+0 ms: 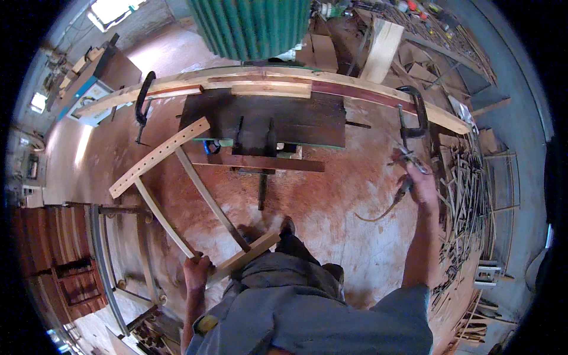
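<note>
A pale wooden frame point(204, 195) leans across the left, two slats joining its two end rails. Its far rail point(160, 157) has a row of round holes. My left hand point(197, 271) is closed round a slat close to the near rail point(245, 254), which lies by my lap. Out to the right, my right hand point(419, 177) grips a metal air gun point(408, 155), slightly blurred. A thin hose point(384, 214) curves down from its handle. Just beyond that hand hangs a dark C-clamp point(419, 115).
A long timber beam point(278, 76) spans the dark bench machine point(290, 115), with another C-clamp point(144, 103) at left. A ribbed green drum point(248, 26) stands behind. Thin wood offcuts point(464, 195) pile up at right. A metal-framed rack point(118, 272) stands at left.
</note>
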`<state>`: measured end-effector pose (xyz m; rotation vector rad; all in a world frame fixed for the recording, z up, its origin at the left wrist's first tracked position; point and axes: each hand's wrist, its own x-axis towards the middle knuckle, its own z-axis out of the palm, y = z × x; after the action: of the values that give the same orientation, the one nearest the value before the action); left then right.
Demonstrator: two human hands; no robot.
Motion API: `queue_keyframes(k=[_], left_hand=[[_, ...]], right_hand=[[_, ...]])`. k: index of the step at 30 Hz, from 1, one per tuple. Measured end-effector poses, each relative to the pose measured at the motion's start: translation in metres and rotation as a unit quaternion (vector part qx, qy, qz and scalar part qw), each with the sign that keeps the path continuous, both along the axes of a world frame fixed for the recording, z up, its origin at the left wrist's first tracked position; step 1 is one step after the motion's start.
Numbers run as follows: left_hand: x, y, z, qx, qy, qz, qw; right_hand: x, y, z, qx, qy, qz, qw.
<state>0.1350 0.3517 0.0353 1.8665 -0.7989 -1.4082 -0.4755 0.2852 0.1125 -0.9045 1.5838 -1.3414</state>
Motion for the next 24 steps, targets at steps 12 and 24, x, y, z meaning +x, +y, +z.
queue_keyframes(k=[12, 24], left_hand=[[0.018, -0.013, -0.008, -0.035, -0.002, -0.039, 0.999], [0.055, -0.027, -0.061, -0.032, 0.139, -0.027, 0.989]], right_hand=[[0.157, -0.084, 0.065, 0.138, 0.213, 0.059, 0.965], [-0.058, -0.027, 0.012, 0.061, 0.01, -0.083, 0.995]])
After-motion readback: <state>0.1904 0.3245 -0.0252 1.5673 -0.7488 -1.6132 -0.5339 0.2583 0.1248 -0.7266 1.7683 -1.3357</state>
